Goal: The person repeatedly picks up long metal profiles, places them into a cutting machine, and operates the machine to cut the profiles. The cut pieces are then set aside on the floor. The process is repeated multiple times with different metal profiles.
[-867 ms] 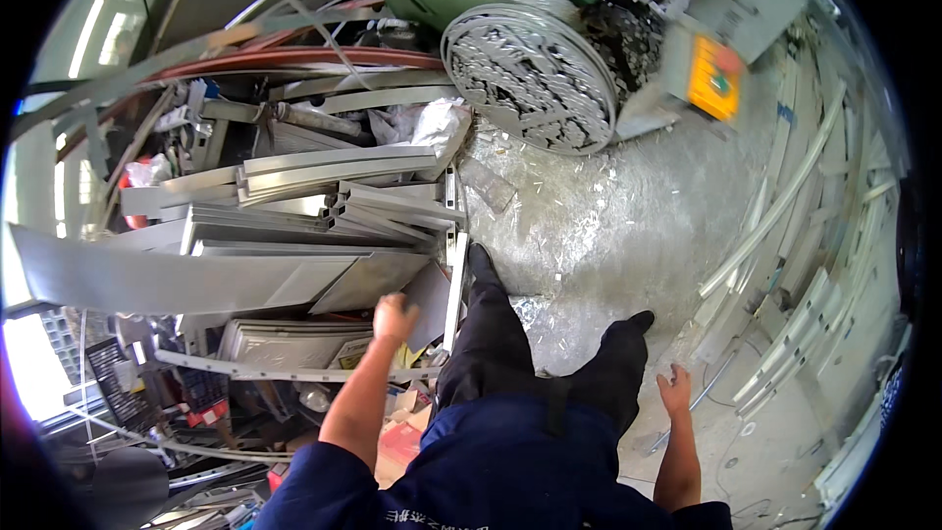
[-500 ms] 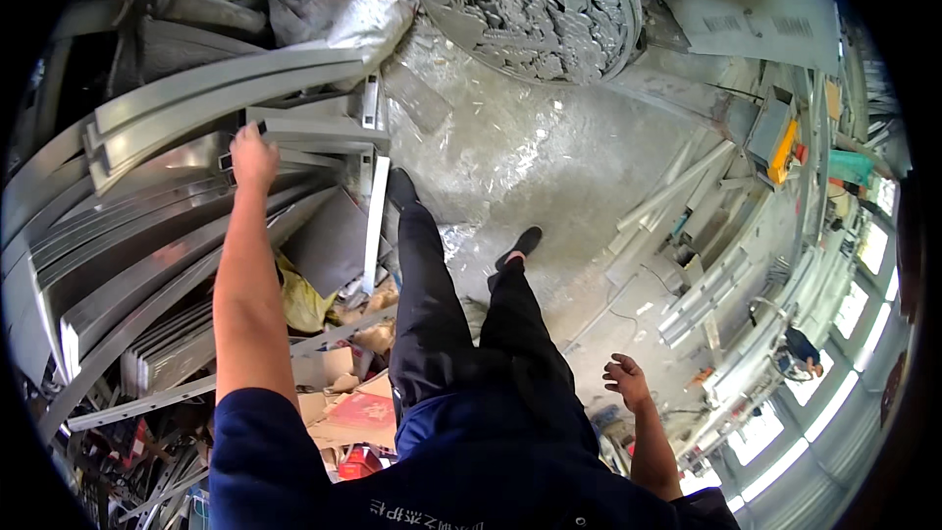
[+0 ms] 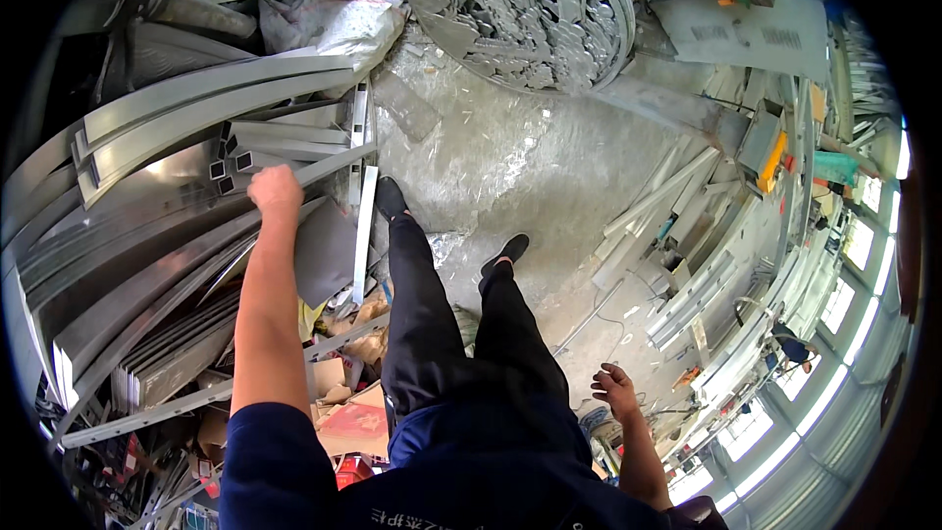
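Note:
My left hand (image 3: 276, 188) reaches out to the left, closed around the near end of a square metal tube (image 3: 334, 165). From my fist this tube runs up to the right across the foot of a pale metal strip. Just beyond the hand lie several more square tubes (image 3: 285, 148), their hollow ends facing left. Down at my right side, my right hand (image 3: 615, 389) hangs with loosely bent fingers apart, holding nothing.
Long metal sheets and profiles (image 3: 147, 226) are stacked on the left, with cardboard (image 3: 353, 424) and scrap below them. A round metal openwork panel (image 3: 520, 15) lies ahead. White lengths (image 3: 662, 191) lie on the floor at right. A person (image 3: 790, 345) is far right.
My left hand has moved right and slightly toward me, and the tube in it now slants. The hollow ends of the other tubes have come into sight. My right hand still hangs.

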Available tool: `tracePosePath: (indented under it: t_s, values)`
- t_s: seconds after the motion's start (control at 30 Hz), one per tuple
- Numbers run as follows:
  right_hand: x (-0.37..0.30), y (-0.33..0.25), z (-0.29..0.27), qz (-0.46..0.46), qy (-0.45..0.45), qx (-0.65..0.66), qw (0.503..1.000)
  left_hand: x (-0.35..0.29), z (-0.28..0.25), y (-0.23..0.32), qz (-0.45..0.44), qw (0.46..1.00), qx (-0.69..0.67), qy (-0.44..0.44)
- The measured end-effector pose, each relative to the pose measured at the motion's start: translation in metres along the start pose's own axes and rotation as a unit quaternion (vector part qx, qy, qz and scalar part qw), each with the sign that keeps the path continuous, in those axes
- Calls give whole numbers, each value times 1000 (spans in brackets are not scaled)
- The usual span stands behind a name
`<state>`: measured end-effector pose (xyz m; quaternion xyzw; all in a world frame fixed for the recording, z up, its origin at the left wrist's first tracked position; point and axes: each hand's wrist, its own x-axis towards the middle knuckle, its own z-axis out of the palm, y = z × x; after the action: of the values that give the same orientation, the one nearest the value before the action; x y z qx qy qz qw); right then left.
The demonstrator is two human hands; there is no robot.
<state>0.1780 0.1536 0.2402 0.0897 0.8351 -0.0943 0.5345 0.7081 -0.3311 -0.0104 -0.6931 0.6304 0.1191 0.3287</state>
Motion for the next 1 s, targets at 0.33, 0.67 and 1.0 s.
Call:
tracePosePath:
  t_s: [0.33, 0.67, 1.0]
  values:
    - [101, -35, 6, -261, -61, -176, 947, -240, -44, 25, -160, 664, -722, -111]
    - [-111, -296, 100, -417, -431, 220, 769, -479, -148, 134, 34, 351, -921, -165]
    - [-95, -550, 112, -496, -264, 363, 743, -292, -317, 217, 280, 450, -839, -125]
